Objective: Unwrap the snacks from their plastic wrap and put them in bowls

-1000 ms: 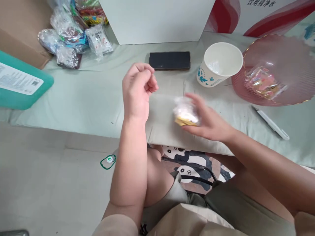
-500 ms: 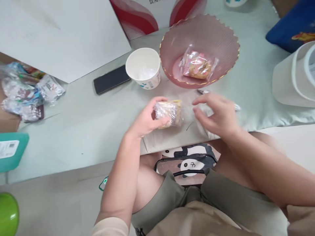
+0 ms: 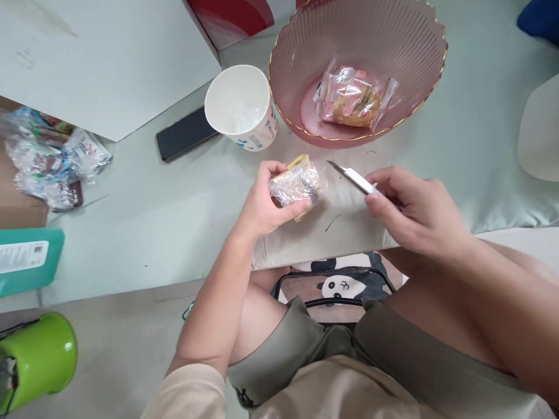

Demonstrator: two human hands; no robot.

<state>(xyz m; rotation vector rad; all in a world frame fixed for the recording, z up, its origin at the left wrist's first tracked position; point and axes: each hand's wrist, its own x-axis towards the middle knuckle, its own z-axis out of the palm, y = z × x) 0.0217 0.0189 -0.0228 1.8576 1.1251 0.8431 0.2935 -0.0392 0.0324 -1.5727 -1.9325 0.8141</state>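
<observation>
My left hand [image 3: 266, 203] is closed around a small yellowish block wrapped in clear plastic film [image 3: 297, 183], held just above the table's front part. What lies under the film is hard to make out. In my right hand [image 3: 414, 206] is a white utility knife [image 3: 356, 179], its dark blade out and pointing left toward the wrapped block. A gap separates the blade tip from the film. Behind both hands stand a white paper cup [image 3: 257, 131] with clear plastic in it and a pink ribbed bowl [image 3: 414, 110] holding clear-wrapped snack packets [image 3: 353, 102].
A black phone [image 3: 186, 134] lies left of the cup, beside a large white box [image 3: 109, 64]. Several plastic-wrapped packets [image 3: 56, 163] and a teal container [image 3: 48, 262] are at the left. A green bucket [image 3: 52, 349] stands on the floor. A white container [image 3: 541, 131] sits at the right.
My right hand has picked up the utility knife, which lay on the table, and now points it at the wrapped block. My left hand has tilted the block slightly. The view has shifted.
</observation>
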